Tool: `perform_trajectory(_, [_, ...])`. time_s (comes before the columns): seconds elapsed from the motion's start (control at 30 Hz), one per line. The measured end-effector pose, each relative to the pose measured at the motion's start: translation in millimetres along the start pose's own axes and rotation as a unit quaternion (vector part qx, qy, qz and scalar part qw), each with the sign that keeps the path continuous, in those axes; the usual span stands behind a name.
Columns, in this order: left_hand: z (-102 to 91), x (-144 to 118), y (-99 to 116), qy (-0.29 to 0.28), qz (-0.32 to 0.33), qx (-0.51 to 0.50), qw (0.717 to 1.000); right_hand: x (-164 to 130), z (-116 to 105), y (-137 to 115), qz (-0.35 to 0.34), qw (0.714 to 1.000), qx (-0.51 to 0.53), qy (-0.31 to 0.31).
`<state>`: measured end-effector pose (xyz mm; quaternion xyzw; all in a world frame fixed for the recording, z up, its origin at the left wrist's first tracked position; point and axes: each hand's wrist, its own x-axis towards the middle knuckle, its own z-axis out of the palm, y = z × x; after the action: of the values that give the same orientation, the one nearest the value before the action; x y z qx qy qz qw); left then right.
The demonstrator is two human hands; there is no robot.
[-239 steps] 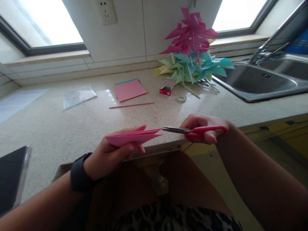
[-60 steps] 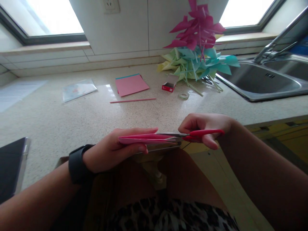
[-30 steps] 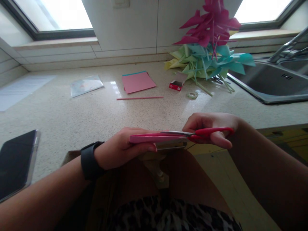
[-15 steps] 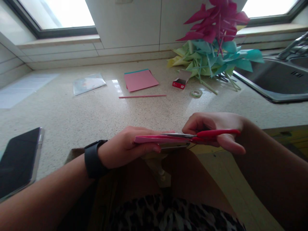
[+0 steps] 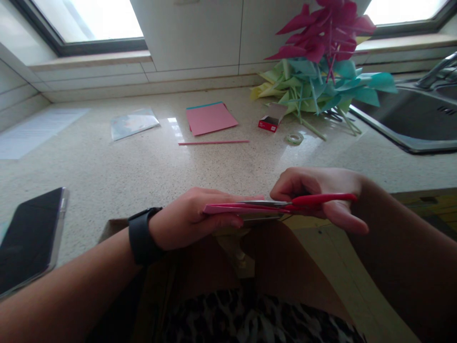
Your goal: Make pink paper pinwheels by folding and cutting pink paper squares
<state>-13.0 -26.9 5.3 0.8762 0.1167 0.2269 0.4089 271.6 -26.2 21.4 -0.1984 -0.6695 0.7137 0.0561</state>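
My left hand [image 5: 193, 216], with a black watch on its wrist, grips a folded pink paper [image 5: 223, 208] held flat and seen edge-on over the counter's front edge. My right hand [image 5: 321, 190] holds red-handled scissors [image 5: 314, 200]. Their metal blades reach left into the folded paper, deep along its edge. Both hands hover just in front of the speckled countertop [image 5: 143, 166].
On the counter lie a stack of pink sheets [image 5: 211, 117], a pink straw [image 5: 213, 142], a small red box [image 5: 268, 124], a tape roll [image 5: 294, 138] and a plastic sleeve [image 5: 133, 123]. Paper pinwheels [image 5: 314, 62] are piled by the sink [image 5: 421, 119]. A phone [image 5: 28, 238] lies at the left.
The scissor blades have gone from the paper's tip to deep inside the fold. The paper now lies flatter in my left hand. The view has shifted slightly left.
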Motion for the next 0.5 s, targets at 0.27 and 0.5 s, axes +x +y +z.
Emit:
perform_trajectory(0.27, [-0.3,0.8,-0.9,-0.002,-0.002,0.006,1.000,5.8,-0.7,13.9,-0.031,0.999,0.011,0.012])
perform_trajectory(0.5, [0.0,0.4,-1.6,0.000,-0.005,0.006,1.000,5.8,-0.9,11.9,-0.017,1.000,-0.002,0.015])
